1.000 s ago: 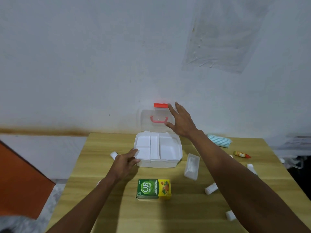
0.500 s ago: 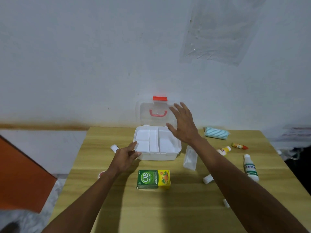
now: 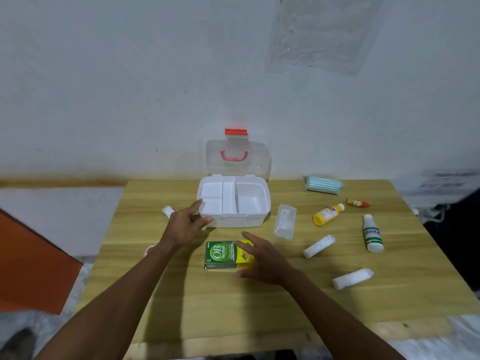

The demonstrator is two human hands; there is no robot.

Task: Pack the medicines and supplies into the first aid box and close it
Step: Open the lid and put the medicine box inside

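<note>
A white first aid box [image 3: 233,221] sits open at the far middle of a wooden worktop [image 3: 233,307]. Its clear lid [image 3: 257,162] stands upright against the wall, and a divided tray shows inside. The left hand [image 3: 185,226] rests at the box's front left corner, fingers loosely spread, forefinger and thumb touching the rim and wall. In front of the box lies a green and yellow medicine carton [image 3: 220,254]. The right hand [image 3: 262,258] is spread flat over the carton's right end, fingers straight, not gripping it. Right of the box lie a clear plastic tray [image 3: 285,221], a yellow bottle [image 3: 327,214], a small red bottle [image 3: 357,203], a white bottle [image 3: 373,233], two white rolls [image 3: 319,246] and a pack of face masks [image 3: 323,185].
</note>
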